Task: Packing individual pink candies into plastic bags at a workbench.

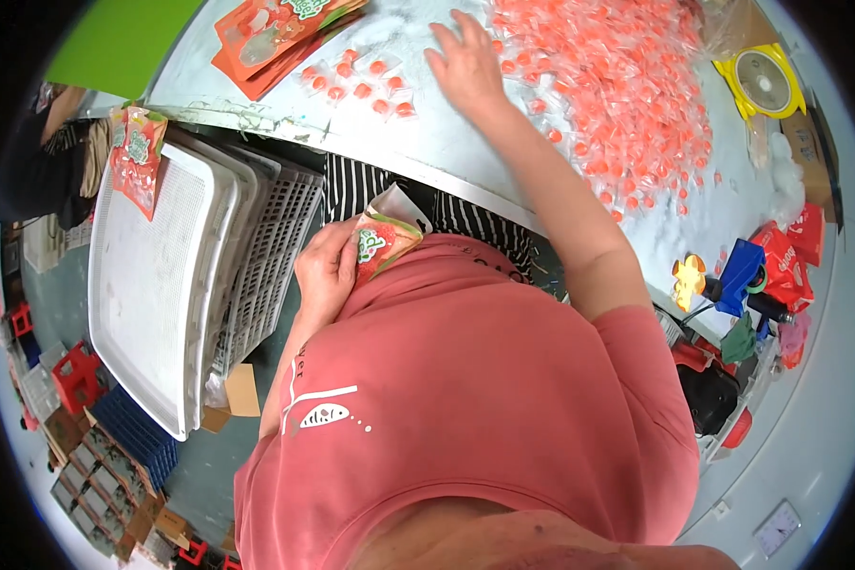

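Close to my body, my left hand is closed on a printed orange-and-green packaging pouch; its pale upper end points away from me and looks spread apart. My right arm stretches over the white table, and my right hand has its fingers spread, with nothing seen in them. To the left of that hand lies a small group of clear-wrapped red candies. On its other side spreads a large heap of the same wrapped candies. More flat printed pouches are stacked at the table's far left.
White plastic trays stand stacked left of the table, with a filled pouch on their upper edge. A yellow round scale or fan sits at the far right. Red bags and a blue item crowd the right corner.
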Demonstrator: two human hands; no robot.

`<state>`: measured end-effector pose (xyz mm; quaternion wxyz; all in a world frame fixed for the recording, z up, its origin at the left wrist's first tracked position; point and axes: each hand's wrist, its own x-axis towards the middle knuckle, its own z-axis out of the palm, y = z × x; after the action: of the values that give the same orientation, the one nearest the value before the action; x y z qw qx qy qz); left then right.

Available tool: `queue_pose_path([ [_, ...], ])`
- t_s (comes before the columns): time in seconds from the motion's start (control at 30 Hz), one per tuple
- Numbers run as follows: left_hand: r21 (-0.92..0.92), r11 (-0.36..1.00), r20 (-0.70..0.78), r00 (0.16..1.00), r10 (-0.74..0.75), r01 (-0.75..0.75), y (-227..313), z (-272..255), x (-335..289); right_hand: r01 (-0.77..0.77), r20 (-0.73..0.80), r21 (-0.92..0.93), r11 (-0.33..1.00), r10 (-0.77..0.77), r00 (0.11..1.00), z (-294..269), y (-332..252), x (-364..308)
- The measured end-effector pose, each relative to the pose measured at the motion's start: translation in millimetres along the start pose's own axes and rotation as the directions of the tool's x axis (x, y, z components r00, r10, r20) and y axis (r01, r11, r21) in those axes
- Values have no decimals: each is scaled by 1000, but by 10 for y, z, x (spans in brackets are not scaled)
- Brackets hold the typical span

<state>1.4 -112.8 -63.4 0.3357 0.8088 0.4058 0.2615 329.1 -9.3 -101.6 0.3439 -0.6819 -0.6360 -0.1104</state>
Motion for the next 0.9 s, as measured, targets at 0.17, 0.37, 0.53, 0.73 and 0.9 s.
queue_pose_path([
  [0.17, 16, 999, 9, 999, 42, -42, 36, 12, 34, 106, 205, -334, 937, -38, 978, -10, 285, -27],
  [0.37, 17, 1000, 24, 1000, -4, 4, 57, 18, 23, 119, 208, -185, 976, -79, 975, -165, 138, -384],
  [0.53, 12, 1000, 39, 999, -16, 16, 44, 30, 30, 9, 133, 87, 996, -21, 991, -582, -111, -625],
  [0.73, 2, 1000, 37, 999, -16, 16, 20, 38, 26, -245, -90, 288, 926, 281, 955, -1124, 64, -788],
  [0.9, 12, 1000, 52, 999, 1, -2, 39, 48, 50, -238, 61, 141, 961, 231, 971, -1198, -106, -1003],
])
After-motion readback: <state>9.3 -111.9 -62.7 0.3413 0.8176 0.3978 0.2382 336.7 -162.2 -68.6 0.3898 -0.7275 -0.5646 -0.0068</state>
